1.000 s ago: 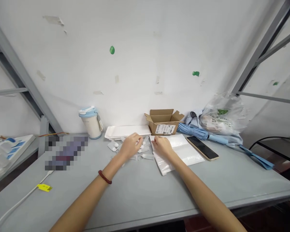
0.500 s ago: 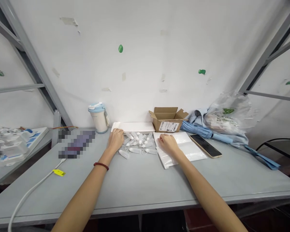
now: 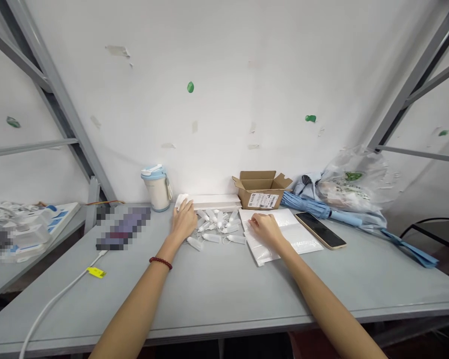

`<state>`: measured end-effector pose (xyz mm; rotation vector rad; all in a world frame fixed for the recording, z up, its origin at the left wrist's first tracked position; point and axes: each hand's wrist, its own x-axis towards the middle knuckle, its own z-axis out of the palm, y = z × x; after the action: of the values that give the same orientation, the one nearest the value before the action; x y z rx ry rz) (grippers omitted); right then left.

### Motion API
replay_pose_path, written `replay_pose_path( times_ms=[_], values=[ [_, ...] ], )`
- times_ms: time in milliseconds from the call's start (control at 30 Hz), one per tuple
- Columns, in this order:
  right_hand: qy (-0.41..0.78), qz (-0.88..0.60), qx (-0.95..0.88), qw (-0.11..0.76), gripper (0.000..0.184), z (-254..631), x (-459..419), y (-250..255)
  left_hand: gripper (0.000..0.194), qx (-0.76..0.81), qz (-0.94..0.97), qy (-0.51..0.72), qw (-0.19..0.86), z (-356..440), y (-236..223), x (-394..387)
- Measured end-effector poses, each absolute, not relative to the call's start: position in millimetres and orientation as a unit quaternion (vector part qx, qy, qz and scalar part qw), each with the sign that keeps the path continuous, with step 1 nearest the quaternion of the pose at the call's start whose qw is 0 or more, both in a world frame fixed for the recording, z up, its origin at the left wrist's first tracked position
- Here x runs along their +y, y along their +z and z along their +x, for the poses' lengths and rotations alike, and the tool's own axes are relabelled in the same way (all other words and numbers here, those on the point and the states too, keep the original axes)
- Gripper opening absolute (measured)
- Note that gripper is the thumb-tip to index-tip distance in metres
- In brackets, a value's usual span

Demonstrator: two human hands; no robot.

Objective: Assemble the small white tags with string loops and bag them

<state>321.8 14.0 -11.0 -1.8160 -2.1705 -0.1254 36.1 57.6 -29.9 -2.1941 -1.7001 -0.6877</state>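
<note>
My left hand (image 3: pixel 184 220) rests at the left end of a long, flat white box (image 3: pixel 217 201) by the wall. Its fingers are stretched out, with the tips on the box. A red bead bracelet (image 3: pixel 160 262) circles that wrist. Between my hands lies a loose pile of small translucent plastic bottles (image 3: pixel 211 238), with thin loops beside some of them. On a white plastic mailing bag (image 3: pixel 295 238) lies my right hand (image 3: pixel 265 228), its fingers curled in. The inside of that hand is hidden.
Behind the bag stands an open cardboard box (image 3: pixel 262 195). A phone (image 3: pixel 320 230), a folded blue umbrella (image 3: pixel 310 205) and a clear plastic bag (image 3: pixel 347 184) are on the right. Leftward are a cup (image 3: pixel 157 192), a blurred-out dark item (image 3: pixel 125 229) and a white cable (image 3: pixel 56 299).
The view has shifted slightly, so everything sits a little lower. My left fingers have straightened over the white box, and more of its front side shows. My right hand stays on the bag.
</note>
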Motion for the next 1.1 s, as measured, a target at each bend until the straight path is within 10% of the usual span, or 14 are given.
replay_pose_path(
  times_ms=[367, 1100],
  values=[
    [-0.213, -0.464, -0.761, 0.400, 0.031, 316, 15, -20, 0.052, -0.492, -0.791, -0.321, 0.174, 23, -17, 58],
    [-0.266, -0.556, -0.744, 0.257, 0.044, 301, -1, -13, 0.052, -0.312, -0.780, -0.490, 0.234, 81, 5, 13]
  ],
)
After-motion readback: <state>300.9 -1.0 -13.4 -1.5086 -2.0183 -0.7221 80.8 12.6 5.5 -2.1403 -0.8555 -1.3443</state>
